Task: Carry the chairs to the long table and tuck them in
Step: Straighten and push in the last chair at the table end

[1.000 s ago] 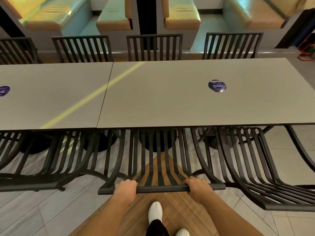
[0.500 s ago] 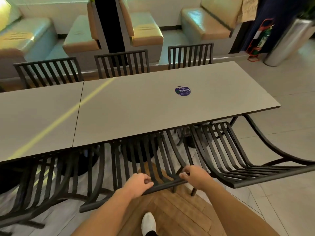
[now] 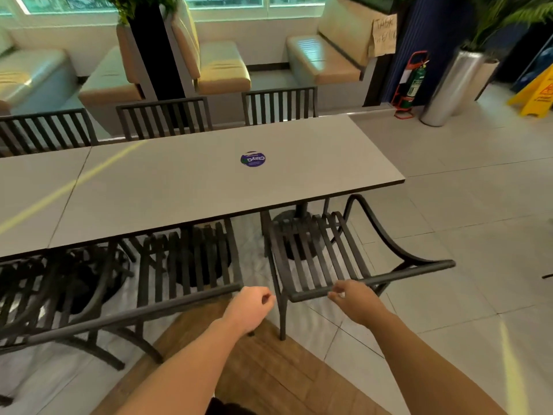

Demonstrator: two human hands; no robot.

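The long grey table (image 3: pixel 179 190) runs across the view, with a round blue sticker (image 3: pixel 253 159) on it. A black slatted chair (image 3: pixel 191 265) stands pushed under its near edge. My left hand (image 3: pixel 253 307) hovers just off the right end of that chair's top rail, fingers curled and holding nothing. A second black chair (image 3: pixel 314 259) stands at the table's right end, turned at an angle with only its front under the tabletop. My right hand (image 3: pixel 356 301) is at its top rail, with loosely bent fingers that are not wrapped round it.
Another black chair (image 3: pixel 45 295) sits under the table to the left, and three chairs (image 3: pixel 163 118) line the far side. Beige booth seats (image 3: pixel 221 70) stand behind. At the right are a steel planter (image 3: pixel 449 88), a fire extinguisher (image 3: pixel 414 82) and a yellow floor sign (image 3: pixel 535 97).
Both hands have let go of the middle chair's top rail. My view has swung right, and my right hand has moved over to the right-hand chair's rail.
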